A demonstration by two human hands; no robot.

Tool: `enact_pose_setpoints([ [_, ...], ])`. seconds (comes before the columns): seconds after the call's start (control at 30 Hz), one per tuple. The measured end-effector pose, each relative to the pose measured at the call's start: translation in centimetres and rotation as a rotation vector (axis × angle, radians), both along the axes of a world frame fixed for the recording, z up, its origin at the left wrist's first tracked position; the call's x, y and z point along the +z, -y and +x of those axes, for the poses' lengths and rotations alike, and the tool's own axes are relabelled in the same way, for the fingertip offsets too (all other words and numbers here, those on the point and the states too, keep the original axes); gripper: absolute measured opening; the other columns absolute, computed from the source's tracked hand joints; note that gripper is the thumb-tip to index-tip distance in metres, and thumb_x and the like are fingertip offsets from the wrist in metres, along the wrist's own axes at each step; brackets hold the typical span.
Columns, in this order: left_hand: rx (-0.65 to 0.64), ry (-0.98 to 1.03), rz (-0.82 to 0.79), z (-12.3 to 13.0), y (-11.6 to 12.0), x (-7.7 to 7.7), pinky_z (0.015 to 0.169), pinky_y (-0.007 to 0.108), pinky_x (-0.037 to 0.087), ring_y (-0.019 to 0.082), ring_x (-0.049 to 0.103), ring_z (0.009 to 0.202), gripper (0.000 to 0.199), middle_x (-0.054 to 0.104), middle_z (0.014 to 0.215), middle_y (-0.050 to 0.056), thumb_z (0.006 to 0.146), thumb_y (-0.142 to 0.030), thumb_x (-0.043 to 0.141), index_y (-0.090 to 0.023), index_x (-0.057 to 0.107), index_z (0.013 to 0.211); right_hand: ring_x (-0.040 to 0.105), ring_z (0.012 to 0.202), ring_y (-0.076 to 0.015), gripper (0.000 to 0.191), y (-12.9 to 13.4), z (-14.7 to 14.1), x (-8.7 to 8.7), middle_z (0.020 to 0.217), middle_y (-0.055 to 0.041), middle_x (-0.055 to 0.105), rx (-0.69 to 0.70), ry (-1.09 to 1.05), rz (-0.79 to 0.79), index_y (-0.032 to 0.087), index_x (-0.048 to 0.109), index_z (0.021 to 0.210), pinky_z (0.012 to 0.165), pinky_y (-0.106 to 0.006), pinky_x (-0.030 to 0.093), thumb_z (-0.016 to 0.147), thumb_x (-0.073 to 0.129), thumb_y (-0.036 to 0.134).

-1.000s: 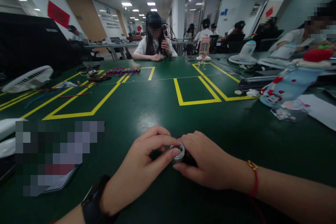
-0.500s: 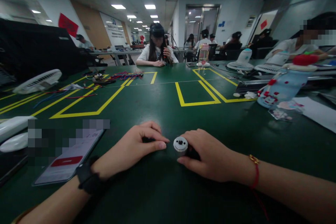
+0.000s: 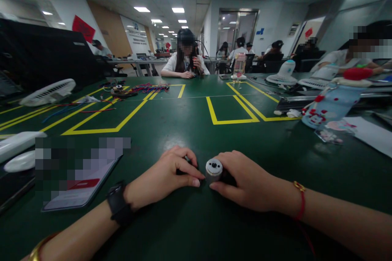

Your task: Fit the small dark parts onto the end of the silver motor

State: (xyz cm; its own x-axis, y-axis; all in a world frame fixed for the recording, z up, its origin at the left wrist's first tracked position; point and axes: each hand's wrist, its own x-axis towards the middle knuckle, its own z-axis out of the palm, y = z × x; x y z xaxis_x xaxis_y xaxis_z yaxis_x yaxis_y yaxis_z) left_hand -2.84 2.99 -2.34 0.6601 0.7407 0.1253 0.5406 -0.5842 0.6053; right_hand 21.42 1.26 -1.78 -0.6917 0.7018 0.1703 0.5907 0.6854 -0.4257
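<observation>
My right hand (image 3: 245, 177) is closed around a small silver cylindrical motor (image 3: 213, 171). The motor stands upright on the dark green table, its round end face up, with a dark central hub and small holes. Just left of it, my left hand (image 3: 176, 169) has thumb and forefinger pinched together, low over the table. A tiny dark bit shows at those fingertips, too small to name. The left fingertips are close beside the motor's side; I cannot tell whether they touch it.
A phone (image 3: 82, 187) lies left of my left forearm. Farther back are bundled wires (image 3: 150, 88), a white fan (image 3: 49, 91) and yellow tape outlines (image 3: 235, 122). At right stand a blue bottle (image 3: 333, 104) and white paper (image 3: 370, 132). A person (image 3: 183, 57) sits opposite.
My left hand has moved slightly right and down, bringing its pinched fingertips nearer the motor. The right hand keeps its grip on the motor. The whole view has shifted slightly.
</observation>
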Motion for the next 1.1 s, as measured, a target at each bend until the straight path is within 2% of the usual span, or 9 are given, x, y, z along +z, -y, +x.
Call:
enact_pose_setpoints([
  [0.23,-0.006,-0.024,0.004,0.1,0.0,-0.1,0.090,0.036,0.040,0.020,0.057,0.096,0.014,0.064,0.100,0.000,0.081,-0.037,0.075,-0.034,0.077,0.095,0.053,0.077,-0.0197,0.021,0.0,0.1,-0.2,0.090,-0.0053,0.064,-0.002,-0.001,0.007,0.017,0.059,0.098,0.070,-0.033,0.038,0.086,0.062,0.035],
  [0.3,0.006,0.001,-0.028,0.1,0.1,0.2,0.089,0.034,0.043,0.020,0.058,0.097,0.015,0.064,0.101,0.001,0.084,-0.035,0.071,-0.032,0.076,0.098,0.053,0.078,-0.0202,0.021,0.0,0.1,-0.1,0.091,-0.0056,0.064,-0.001,0.001,0.003,0.018,0.059,0.098,0.071,-0.034,0.038,0.086,0.062,0.035],
  [0.43,0.130,0.121,-0.101,0.2,0.0,0.8,0.087,0.032,0.047,0.018,0.062,0.096,0.021,0.068,0.102,0.002,0.095,-0.027,0.054,-0.026,0.073,0.104,0.055,0.083,-0.0218,0.026,0.0,0.2,0.1,0.095,-0.0064,0.065,0.003,-0.008,-0.007,0.018,0.060,0.105,0.074,-0.035,0.039,0.086,0.063,0.034],
  [0.53,0.212,0.139,-0.104,0.3,0.0,1.0,0.089,0.034,0.047,0.020,0.063,0.098,0.023,0.070,0.105,0.003,0.097,-0.029,0.049,-0.023,0.070,0.105,0.056,0.084,-0.0219,0.027,0.0,0.3,0.2,0.096,-0.0066,0.065,0.008,-0.016,-0.008,0.018,0.059,0.107,0.075,-0.035,0.040,0.086,0.063,0.034],
  [0.73,0.198,0.094,-0.151,0.4,0.1,1.0,0.088,0.033,0.047,0.019,0.062,0.096,0.022,0.070,0.102,0.002,0.096,-0.031,0.049,-0.022,0.070,0.098,0.055,0.083,-0.0219,0.025,0.0,0.2,0.2,0.095,-0.0068,0.064,0.008,-0.012,-0.017,0.017,0.060,0.104,0.075,-0.035,0.040,0.085,0.063,0.032],
  [0.93,0.219,0.084,-0.158,0.3,0.1,1.1,0.089,0.033,0.046,0.020,0.061,0.098,0.019,0.068,0.105,0.002,0.094,-0.026,0.051,-0.023,0.069,0.102,0.055,0.082,-0.0215,0.023,0.1,0.1,0.2,0.096,-0.0062,0.064,0.002,-0.013,-0.026,0.018,0.059,0.103,0.075,-0.035,0.040,0.085,0.062,0.033],
  [1.1,0.087,0.030,-0.137,0.1,0.4,1.2,0.089,0.033,0.045,0.019,0.060,0.097,0.013,0.065,0.102,0.001,0.088,-0.020,0.060,-0.023,0.069,0.096,0.055,0.084,-0.0221,0.023,0.1,0.1,0.2,0.096,-0.0063,0.063,-0.002,-0.002,-0.032,0.018,0.059,0.102,0.076,-0.036,0.040,0.085,0.062,0.032],
])
